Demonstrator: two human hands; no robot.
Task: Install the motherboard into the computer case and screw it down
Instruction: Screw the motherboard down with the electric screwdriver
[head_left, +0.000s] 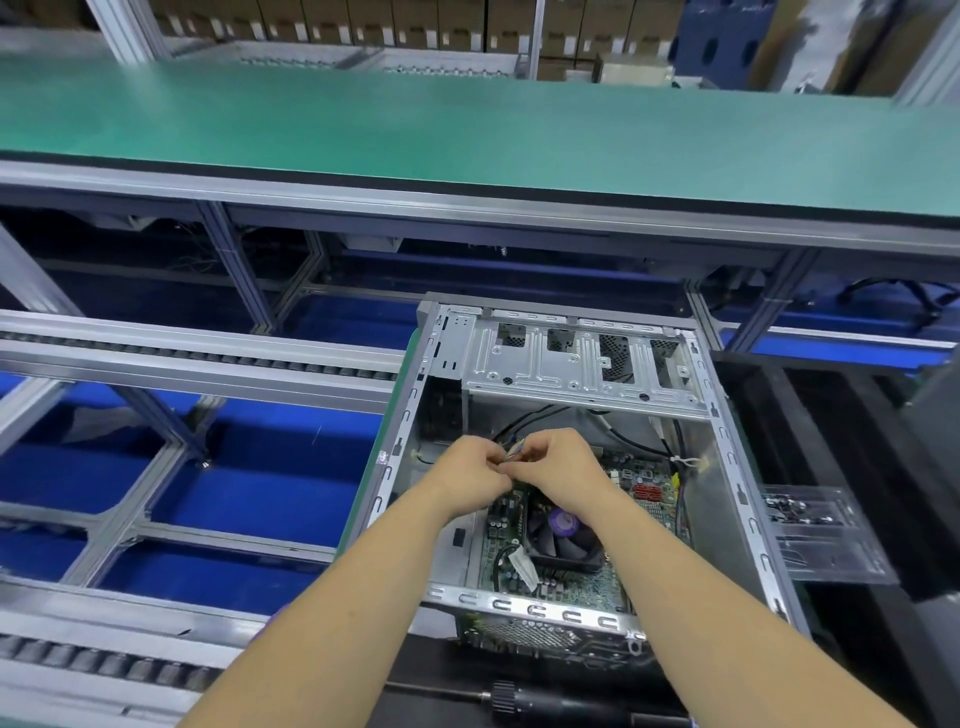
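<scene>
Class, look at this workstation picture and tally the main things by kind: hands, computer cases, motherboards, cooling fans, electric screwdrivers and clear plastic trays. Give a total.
Bare hands: 2, left hand, right hand
Open grey metal computer case: 1
Green motherboard: 1
Black cooling fan: 1
Black electric screwdriver: 1
Clear plastic tray: 1
Total: 7

Bare forearms, no sleeves; hands ungloved, no rings visible.

The green motherboard with its black fan lies flat inside the open grey computer case.
</scene>
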